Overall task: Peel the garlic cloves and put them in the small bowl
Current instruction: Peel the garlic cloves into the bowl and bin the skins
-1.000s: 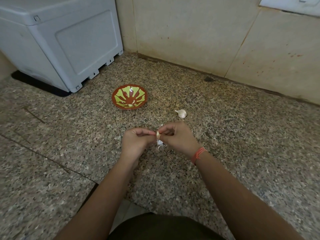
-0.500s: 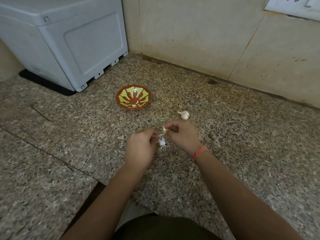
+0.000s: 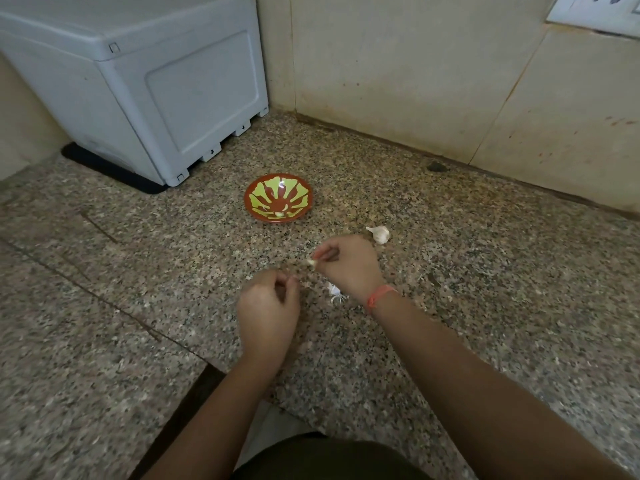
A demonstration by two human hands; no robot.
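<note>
Head view: right hand point(image 3: 347, 266) pinches garlic clove point(image 3: 311, 262); left hand point(image 3: 268, 310) curled, contents unclear.

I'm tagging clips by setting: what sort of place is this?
Likely a home kitchen: speckled granite surface, tiled wall with a socket, and the right hand pinching a garlic clove near a small bowl.

Inventory of the granite counter point(image 3: 485, 306):
- Small bowl point(image 3: 250, 199), red-brown with a yellow-green pattern: one.
- Peeled cloves point(image 3: 278, 214) lying in that bowl: at least one; the exact number cannot be told.
- Garlic clove point(image 3: 311, 262) pinched at fingertips: one.
- Garlic bulb point(image 3: 380, 234), whole: one.
- Heap of garlic skins point(image 3: 335, 292): one, pieces uncounted.
- Hands: two, left hand point(image 3: 268, 306) and right hand point(image 3: 348, 265).
- Orange thread wristband point(image 3: 379, 296): one.
- Grey plastic box point(image 3: 138, 81): one.
- Wall socket plate point(image 3: 595, 8): one.
</note>
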